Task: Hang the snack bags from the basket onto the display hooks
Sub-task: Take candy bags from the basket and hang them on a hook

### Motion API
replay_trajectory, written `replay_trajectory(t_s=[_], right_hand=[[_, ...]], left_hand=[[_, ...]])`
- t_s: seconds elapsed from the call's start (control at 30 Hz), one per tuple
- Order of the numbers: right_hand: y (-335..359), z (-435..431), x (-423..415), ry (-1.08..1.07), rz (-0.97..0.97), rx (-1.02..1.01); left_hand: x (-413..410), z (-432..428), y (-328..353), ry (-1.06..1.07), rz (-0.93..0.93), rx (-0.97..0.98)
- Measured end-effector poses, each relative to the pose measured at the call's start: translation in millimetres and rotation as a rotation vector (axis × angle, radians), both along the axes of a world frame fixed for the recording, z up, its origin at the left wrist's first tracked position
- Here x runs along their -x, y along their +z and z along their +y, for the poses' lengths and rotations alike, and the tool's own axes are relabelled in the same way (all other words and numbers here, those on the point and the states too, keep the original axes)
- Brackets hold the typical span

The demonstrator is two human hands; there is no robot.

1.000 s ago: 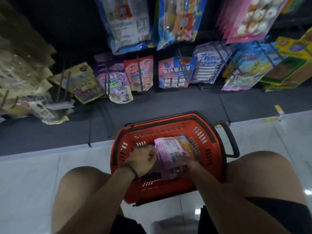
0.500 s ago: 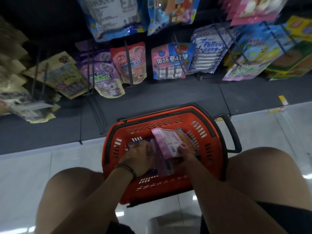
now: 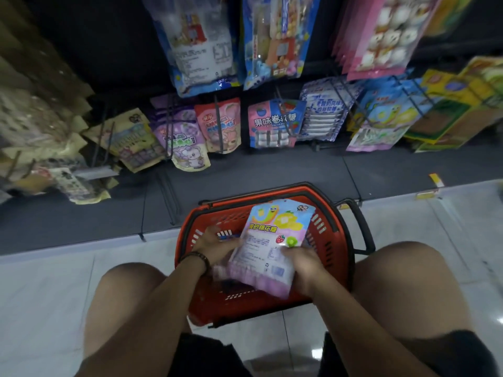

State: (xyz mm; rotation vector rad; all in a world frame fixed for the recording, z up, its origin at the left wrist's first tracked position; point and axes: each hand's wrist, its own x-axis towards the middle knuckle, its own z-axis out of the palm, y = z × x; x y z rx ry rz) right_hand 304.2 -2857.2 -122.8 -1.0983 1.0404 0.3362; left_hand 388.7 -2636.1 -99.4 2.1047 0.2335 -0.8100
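A red shopping basket (image 3: 185, 248) sits on the floor between my knees. Over it I hold a stack of pastel snack bags (image 3: 268, 248), the top one blue, pink and yellow with cartoon fruit. My right hand (image 3: 306, 263) grips the stack at its lower right edge. My left hand (image 3: 217, 244) holds the left side, partly under the bags. Matching pastel bags (image 3: 381, 123) hang on a wire hook at the right of the low display row. What else lies in the basket is hidden by the stack.
Rows of candy bags hang on black wire hooks (image 3: 217, 123) above a dark base shelf (image 3: 272, 167). Beige packets (image 3: 35, 126) crowd the left. The basket's black handle (image 3: 362, 227) sticks out to the right. White tiled floor (image 3: 54, 295) surrounds my bare knees.
The stack of bags has risen out of the basket and turned its printed face up. Both hands shifted to its sides. The camera moved closer and tilted up a little.
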Motion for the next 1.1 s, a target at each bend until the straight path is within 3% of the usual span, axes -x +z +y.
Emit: replay_trajectory(t_s=[0.17, 0.27, 0.6, 0.77, 0.83, 0.97, 1.1], right_hand=[[57, -18, 21, 0.152, -0.351, 0.015], [69, -26, 33, 0.21, -0.481, 0.069], [72, -21, 53, 0.248, -0.578, 0.054], [70, -15, 57, 0.177, -0.638, 0.157], [68, -8, 59, 0.215, -0.689, 0.175], [74, 10, 66, 0.415, -0.766, 0.191], [78, 17, 70, 0.589, -0.785, 0.342]], left_hand=[[35, -5, 20, 0.038, 0.085, 0.338], [54, -6, 30, 0.101, 0.009, 0.492], [86, -1, 58, 0.265, -0.167, 0.538], [103, -14, 68, 0.271, -0.47, 0.159], [109, -24, 75, 0.213, -0.483, 0.259], [117, -50, 88, 0.161, -0.272, 0.51], [108, -55, 88, 0.365, -0.293, 0.592]])
